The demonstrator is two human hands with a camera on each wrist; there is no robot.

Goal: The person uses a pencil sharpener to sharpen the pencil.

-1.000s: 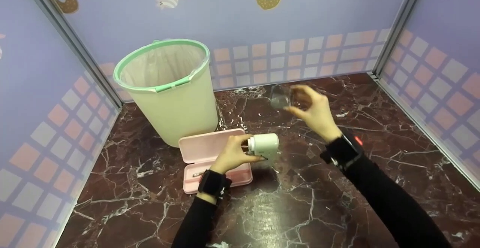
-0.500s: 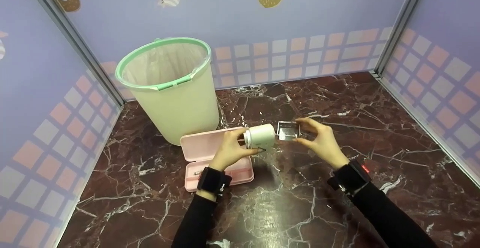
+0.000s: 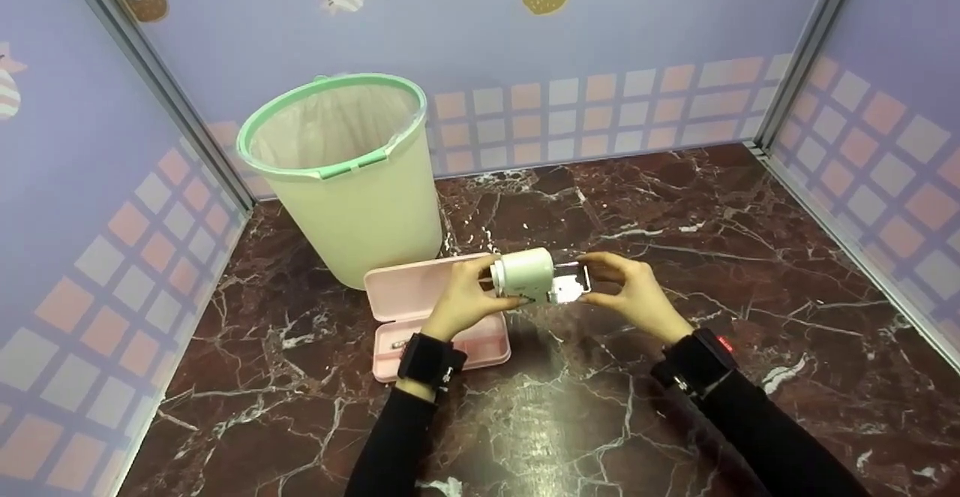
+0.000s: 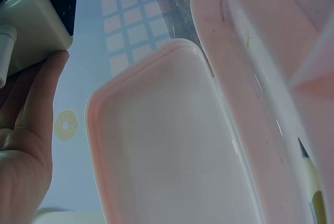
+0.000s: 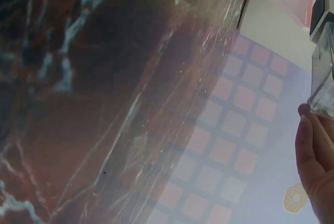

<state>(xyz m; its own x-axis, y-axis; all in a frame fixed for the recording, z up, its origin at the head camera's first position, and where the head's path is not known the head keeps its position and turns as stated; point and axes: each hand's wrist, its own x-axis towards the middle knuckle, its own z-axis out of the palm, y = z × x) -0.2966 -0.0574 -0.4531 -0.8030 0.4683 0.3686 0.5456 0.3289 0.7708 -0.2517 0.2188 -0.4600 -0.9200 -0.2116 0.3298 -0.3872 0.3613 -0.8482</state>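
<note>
Right now your left hand [image 3: 465,303] is wrapped round the white sharpener [image 3: 523,275], fingers curled on its body, holding it sideways above the table [image 3: 675,204] w/ the open end facing your other hand. Your right hand [image 3: 630,294] pinches the clear drawer [image 3: 570,287] between thumb and fingertips, pressed up against that open end, partly in by the look of it. Can't tell how deep. Holding the body level like that lines the slot up w/ the drawer, which is prob. why both sit at the same height, touching.

Left wrist view: your fingers [image 4: 26,130] press on the sharpener's underside [image 4: 36,20], so the grip is firm, not loose. Right wrist view shows your thumb [image 5: 315,166] right under the clear plastic [image 5: 323,83].

Just below your left hand lies the pink case [image 3: 435,317], lid open flat, w/ a pencil [image 4: 313,182] in the tray half. Green-rimmed bin [image 3: 345,174] w/ a liner stands behind it, near the back wall, close to the case.
</note>
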